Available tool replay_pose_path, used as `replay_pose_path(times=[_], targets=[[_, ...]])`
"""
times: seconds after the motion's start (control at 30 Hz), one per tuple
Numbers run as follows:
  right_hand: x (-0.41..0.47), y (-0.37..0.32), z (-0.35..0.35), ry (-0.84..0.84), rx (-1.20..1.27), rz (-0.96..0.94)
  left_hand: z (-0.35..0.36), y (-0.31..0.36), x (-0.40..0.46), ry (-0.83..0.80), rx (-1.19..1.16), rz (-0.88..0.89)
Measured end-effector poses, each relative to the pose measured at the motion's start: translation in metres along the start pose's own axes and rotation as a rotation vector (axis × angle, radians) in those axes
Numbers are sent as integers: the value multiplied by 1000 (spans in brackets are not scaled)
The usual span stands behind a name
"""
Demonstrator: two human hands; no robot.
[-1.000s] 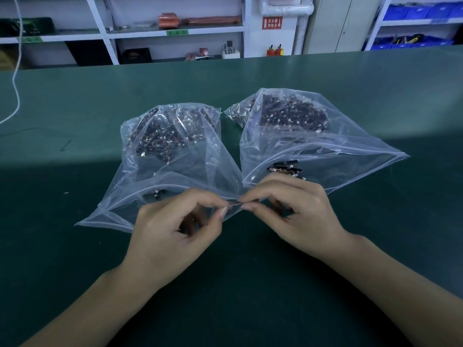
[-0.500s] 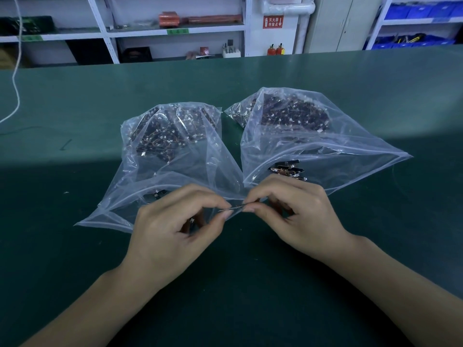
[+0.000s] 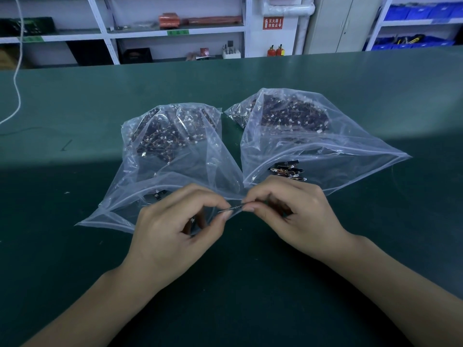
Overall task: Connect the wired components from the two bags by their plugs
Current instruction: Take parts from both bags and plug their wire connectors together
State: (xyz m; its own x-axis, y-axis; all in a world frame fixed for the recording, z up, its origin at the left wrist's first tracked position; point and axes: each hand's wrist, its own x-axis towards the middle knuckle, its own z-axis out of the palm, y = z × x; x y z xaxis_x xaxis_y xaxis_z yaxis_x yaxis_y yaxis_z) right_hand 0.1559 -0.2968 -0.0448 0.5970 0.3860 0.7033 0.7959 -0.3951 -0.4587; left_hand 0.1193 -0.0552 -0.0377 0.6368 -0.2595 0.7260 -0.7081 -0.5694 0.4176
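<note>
Thumb and forefinger of the left hand and of the right hand pinch the two ends of a thin wired piece, other fingers curled. Just behind lie the left bag and right bag on the green table.

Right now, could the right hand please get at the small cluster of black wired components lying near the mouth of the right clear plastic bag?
Probably yes. The cluster of black wired components lies just beyond the right hand, near the right clear plastic bag's mouth, but that hand is pinching a thin piece with the left hand.
</note>
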Motion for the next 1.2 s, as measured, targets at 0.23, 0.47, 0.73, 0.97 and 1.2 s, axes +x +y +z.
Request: replay_pose_path(times=[0.23,0.47,0.73,0.97,1.2], targets=[[0,-2,0,-35,-10,30,0,0,-1,-25,8,-18],[1,6,-6,-76,-84,18,0,0,-1,-60,44,-27],[8,47,-41,31,-261,157,-9,-7,4,-103,195,-49],[2,63,-45,216,-369,463,-10,-12,4,-83,294,2],[2,56,-44,146,-443,547,-17,-24,9,-254,503,38]])
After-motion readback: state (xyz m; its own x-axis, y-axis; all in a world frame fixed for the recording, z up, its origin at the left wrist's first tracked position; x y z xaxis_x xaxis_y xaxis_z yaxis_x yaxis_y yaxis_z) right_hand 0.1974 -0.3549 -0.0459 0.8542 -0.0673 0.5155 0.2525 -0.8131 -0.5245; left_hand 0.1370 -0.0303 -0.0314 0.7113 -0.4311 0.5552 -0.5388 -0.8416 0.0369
